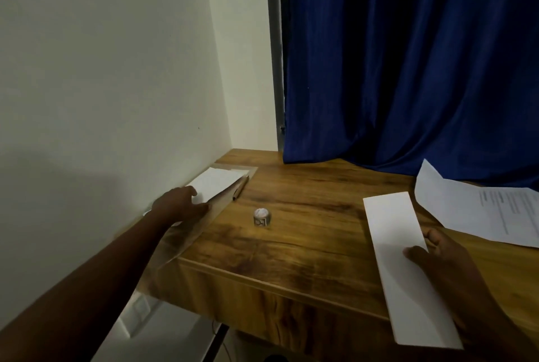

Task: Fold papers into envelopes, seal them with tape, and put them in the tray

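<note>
My left hand [182, 205] rests its fingers, lightly bent, on the folded paper [215, 182] in the clear tray [204, 223] by the wall to put it away, while my right hand [443, 259] pinches the next folded paper [405, 262], with the tape roll [262, 217] waiting between them.

On the counter [306, 233], the tape roll [262, 217] stands near the middle. At its ten o'clock, what seems to be a clear tray [204, 216] lies along the wall, holding a folded envelope [217, 183]; the left hand [180, 204] rests on it. A pen [240, 188] lies just beside the tray's far end. At three o'clock the right hand [446, 262] holds a folded paper [399, 248]; loose sheets [490, 210] lie behind it.
</note>
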`<state>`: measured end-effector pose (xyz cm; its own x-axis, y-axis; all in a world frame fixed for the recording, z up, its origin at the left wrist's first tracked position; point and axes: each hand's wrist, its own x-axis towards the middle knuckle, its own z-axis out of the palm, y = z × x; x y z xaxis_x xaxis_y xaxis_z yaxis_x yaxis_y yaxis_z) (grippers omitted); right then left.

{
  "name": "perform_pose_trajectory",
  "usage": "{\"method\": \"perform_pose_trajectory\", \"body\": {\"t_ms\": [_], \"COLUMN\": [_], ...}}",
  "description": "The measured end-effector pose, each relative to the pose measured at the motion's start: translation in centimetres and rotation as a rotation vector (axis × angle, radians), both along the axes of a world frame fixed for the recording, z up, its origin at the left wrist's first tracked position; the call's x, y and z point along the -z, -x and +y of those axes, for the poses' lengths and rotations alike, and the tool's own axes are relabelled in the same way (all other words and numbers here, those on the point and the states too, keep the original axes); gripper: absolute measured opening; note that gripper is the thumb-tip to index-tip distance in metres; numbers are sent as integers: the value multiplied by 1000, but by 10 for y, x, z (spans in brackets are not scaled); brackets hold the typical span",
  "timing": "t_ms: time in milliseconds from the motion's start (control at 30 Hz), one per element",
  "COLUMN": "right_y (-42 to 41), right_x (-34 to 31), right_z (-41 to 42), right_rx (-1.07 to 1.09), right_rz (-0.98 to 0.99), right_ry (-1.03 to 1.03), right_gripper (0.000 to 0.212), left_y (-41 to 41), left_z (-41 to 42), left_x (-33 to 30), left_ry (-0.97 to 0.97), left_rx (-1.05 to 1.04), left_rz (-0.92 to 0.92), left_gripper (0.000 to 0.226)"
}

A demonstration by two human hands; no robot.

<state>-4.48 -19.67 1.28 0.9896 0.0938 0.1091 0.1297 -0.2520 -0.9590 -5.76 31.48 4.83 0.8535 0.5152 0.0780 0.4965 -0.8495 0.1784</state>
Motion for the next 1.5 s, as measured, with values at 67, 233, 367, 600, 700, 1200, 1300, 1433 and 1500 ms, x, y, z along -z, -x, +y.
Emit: {"method": "perform_pose_trajectory", "body": {"t_ms": [67, 233, 367, 600, 700, 1200, 1300, 1433, 1500], "right_y": [-1, -1, 1, 2, 6, 35, 34, 36, 32], "right_x": [0, 0, -4, -9, -19, -53, -52, -56, -55], "right_z": [-1, 1, 2, 4, 4, -26, -32, -34, -33], "right_rx": [1, 7, 17, 9, 2, -87, -89, -26, -23], "right_rz": [-2, 4, 24, 12, -57, 440, 396, 320, 301], "right_ry": [12, 28, 37, 44, 39, -637, -559, -322, -239], "right_gripper": [21, 21, 21, 44, 66, 77, 65, 20, 14], "left_y": [0, -4, -1, 30, 39, 23, 15, 10, 5], "left_z": [2, 12, 25, -12, -41, -220, -216, -217, -219], "left_x": [-1, -7, -11, -64, -84, -9, 10, 14, 14], "left_ry": [-54, -70, -62, -188, -103, -72, -108, -101, -96], "left_rx": [20, 20, -7, 8, 130, 1058, 1011, 887, 860], "left_rz": [-5, -104, -194, -566, -770, -705, -650, -654, -634], "left_gripper": [55, 33, 32, 32, 34, 35, 37, 43, 42]}}
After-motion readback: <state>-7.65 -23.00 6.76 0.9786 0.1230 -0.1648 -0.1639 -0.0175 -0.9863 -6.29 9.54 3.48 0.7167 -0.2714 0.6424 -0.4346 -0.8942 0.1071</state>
